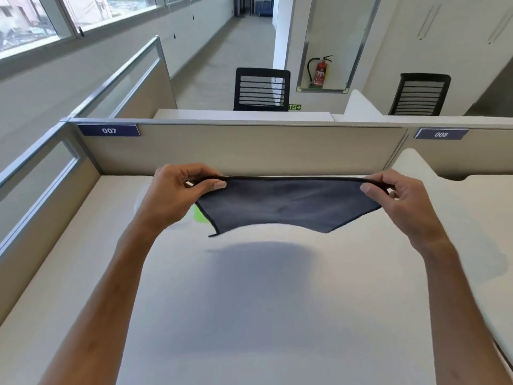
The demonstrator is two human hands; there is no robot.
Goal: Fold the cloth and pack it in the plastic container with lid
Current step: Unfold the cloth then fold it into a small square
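- So the person's left hand (177,194) and right hand (399,195) each pinch a top corner of the dark cloth (288,204), held taut above the desk (249,315).
- Best bet: keep the corners level and bring the edges together evenly for a clean fold.
- Container's barely visible behind the left hand.

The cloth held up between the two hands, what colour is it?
The cloth is dark blue-grey with a thin black edge, seen in the head view.
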